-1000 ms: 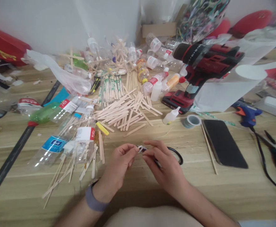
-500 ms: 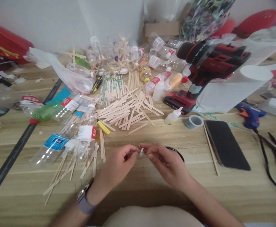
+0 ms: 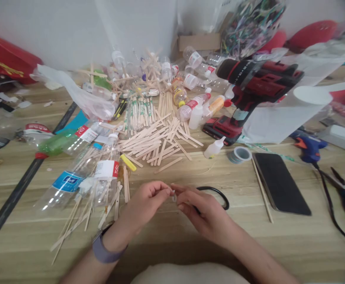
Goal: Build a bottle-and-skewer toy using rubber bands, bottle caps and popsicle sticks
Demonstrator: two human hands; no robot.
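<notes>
In front of my body, my left hand (image 3: pixel 150 203) pinches with thumb and forefinger at a small whitish piece (image 3: pixel 174 196), too small to name. Its other end meets the closed fingertips of my right hand (image 3: pixel 200 211), so the two hands nearly touch. Behind the right hand a black loop (image 3: pixel 224 197), like a scissors handle, shows on the wooden table (image 3: pixel 172 244); the rest of it is hidden. Loose wooden craft sticks (image 3: pixel 148 142) lie in a pile beyond my hands.
Plastic bottles (image 3: pixel 105 169) and thin sticks lie left. A red and black cordless drill (image 3: pixel 249 90) stands behind a small dropper bottle (image 3: pixel 214 148) and a tape roll (image 3: pixel 239 154). Rightward are a phone (image 3: pixel 281 183), a wooden rod (image 3: pixel 262 187) and a blue glue gun (image 3: pixel 310 146).
My right hand has turned, its fingers curling downward and closer to the left fingertips. More of the black loop now shows. The whitish piece sits slightly lower, and the camera view has shifted a little.
</notes>
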